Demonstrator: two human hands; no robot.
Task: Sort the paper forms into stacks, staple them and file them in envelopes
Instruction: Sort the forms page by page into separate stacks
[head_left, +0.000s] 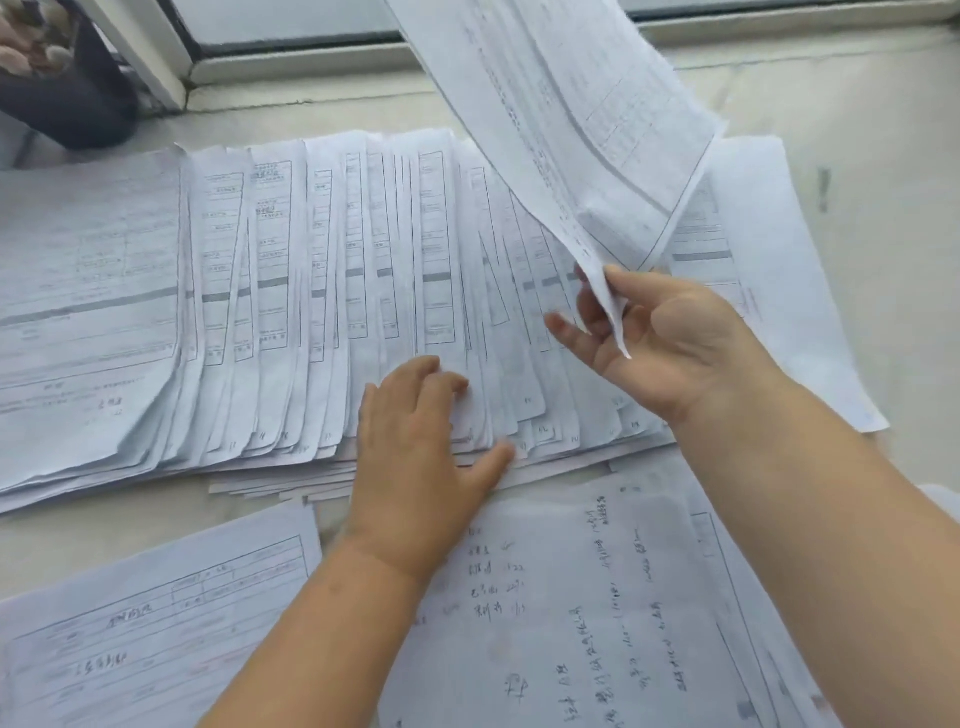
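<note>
nearest the camera, a handwritten sheet (597, 597) lies under the two forearms on the pale tabletop (883, 260); to its left lies a printed form (156, 623) with a ruled box and some writing; the left hand (421, 441) reaches forward between them and rests palm down on the near edge of the fanned forms (322, 291) – its fingers bent a little onto the paper, thumb spread to the right, gripping nothing that can be seen; the forms spread in one long overlapping row across the tabletop, thickest at the left, each showing a strip of its printed grid; the right hand (670, 338) is raised above the right end of that row, palm turned toward the camera, pinching the lower corner of a lifted sheet (561, 114) between thumb and fingers – the other fingers loosely spread; the sheet rises up and away to the top of the view, clear of the row; one more sheet (769, 270) lies flat at the right end; beyond the papers runs a window frame (291, 57), and a dark object (67, 98) sits at the far left corner.
</note>
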